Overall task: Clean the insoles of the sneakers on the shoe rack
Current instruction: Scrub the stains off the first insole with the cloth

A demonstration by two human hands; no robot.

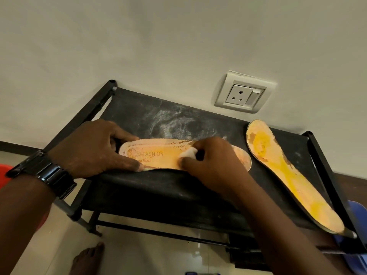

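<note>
An orange insole printed "FASHION" lies flat across the top of the black shoe rack. My left hand grips its heel end between thumb and fingers, holding it down. Over the middle of that insole, my right hand pinches a small white cloth and presses it on the surface. A second orange-yellow insole, worn and blotchy, lies on the rack's right side, apart from both hands.
The rack's fabric top shows white dusty smears. A white wall socket sits on the wall behind. A red object is at the far left, a blue one at the far right. My bare foot stands on the tiled floor.
</note>
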